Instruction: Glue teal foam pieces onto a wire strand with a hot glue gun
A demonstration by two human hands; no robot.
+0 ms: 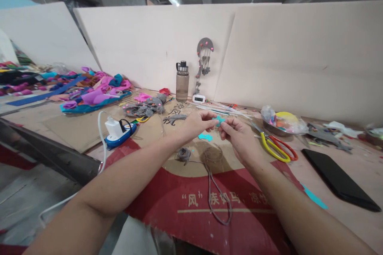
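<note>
A small turquoise felt cut-out (220, 120) is raised over the table, pinched from both sides. My left hand (201, 122) grips its left edge with closed fingertips, and my right hand (235, 131) has thumb and finger closed on its right edge. More turquoise felt (205, 137) lies flat on the cardboard just below. Nearer to me is a small bundle of grey cord (183, 154), with a long loop of cord (220, 203) trailing across the red print. The cut-out's exact outline is partly covered by my fingers.
Yellow-and-red-handled scissors (277, 149) and a black phone (339, 179) lie on the right. A bowl of bagged bits (283, 125) stands behind them. A bottle (182, 83) is at the back, a power strip (121, 137) left, and felt scraps (98, 93) pile far left.
</note>
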